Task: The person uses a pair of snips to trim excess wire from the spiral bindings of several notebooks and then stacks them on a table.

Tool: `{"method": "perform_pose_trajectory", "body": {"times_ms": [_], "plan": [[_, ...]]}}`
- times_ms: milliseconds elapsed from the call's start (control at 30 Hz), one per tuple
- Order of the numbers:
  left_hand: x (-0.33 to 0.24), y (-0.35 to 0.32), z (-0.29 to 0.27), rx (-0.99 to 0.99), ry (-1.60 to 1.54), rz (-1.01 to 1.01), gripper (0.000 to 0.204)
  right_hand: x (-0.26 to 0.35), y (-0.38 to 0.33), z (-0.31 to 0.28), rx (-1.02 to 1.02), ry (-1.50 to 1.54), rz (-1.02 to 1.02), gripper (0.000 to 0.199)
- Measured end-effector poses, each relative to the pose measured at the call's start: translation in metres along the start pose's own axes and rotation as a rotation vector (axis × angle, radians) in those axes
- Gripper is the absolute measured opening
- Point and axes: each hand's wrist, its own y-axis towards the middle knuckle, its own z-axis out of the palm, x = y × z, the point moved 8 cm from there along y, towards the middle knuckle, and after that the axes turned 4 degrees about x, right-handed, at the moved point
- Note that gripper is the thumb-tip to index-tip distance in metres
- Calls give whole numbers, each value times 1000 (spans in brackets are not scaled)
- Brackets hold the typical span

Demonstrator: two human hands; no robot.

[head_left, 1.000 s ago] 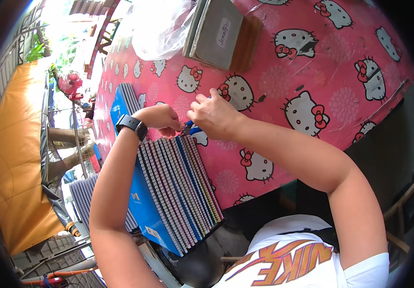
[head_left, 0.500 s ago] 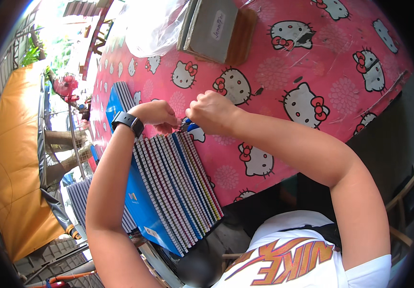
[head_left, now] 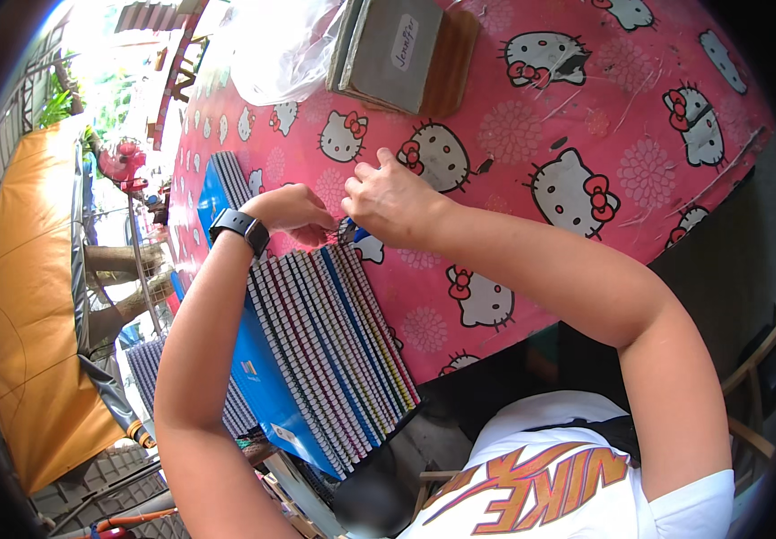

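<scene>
A stack of spiral notebooks [head_left: 316, 350] with blue covers lies at the near left edge of the table, white, purple, blue and yellow coils side by side. My left hand [head_left: 298, 214], with a black watch on its wrist, is at the stack's far end. Its fingers are pinched close to the coil ends; whatever they hold is too small to make out. Just right of it, my right hand [head_left: 394, 202] is curled round a small blue-handled tool [head_left: 352, 231], whose metal tip reaches the coil ends. Most of that tool is hidden under the hand.
The pink cartoon-print tablecloth [head_left: 576, 117] covers the table. At the back stand grey boards with a brown block [head_left: 397, 54], beside a clear plastic bag [head_left: 280, 54]. More notebooks [head_left: 230, 180] lie past my left wrist. An orange tarp [head_left: 37, 305] hangs at the left.
My right hand has shifted slightly left and turned, its fingers a little looser round the blue-handled tool. The left hand has barely moved.
</scene>
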Motion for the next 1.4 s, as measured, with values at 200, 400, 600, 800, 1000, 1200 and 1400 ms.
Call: {"method": "perform_pose_trajectory", "body": {"times_ms": [200, 400, 600, 800, 1000, 1200, 1400], "plan": [[-9, 0, 3, 33, 142, 32, 29, 3, 1, 10, 105, 24, 28, 12], [-10, 1, 3, 17, 168, 48, 29, 0, -1, 6, 76, 168, 8, 9], [-2, 1, 1, 8, 124, 8, 28, -1, 3, 10, 201, 149, -13, 9], [1, 7, 4, 45, 49, 36, 27, -4, 9, 2, 97, -102, 4, 14], [-3, 12, 6, 36, 79, 52, 24, 9, 14, 7, 129, -254, -73, 18], [-6, 14, 3, 0, 99, 135, 25, 8, 11, 14, 219, -75, -83, 13], [-8, 14, 2, -5, 127, 112, 22, 4, 9, 9, 200, 39, -107, 11]]}}
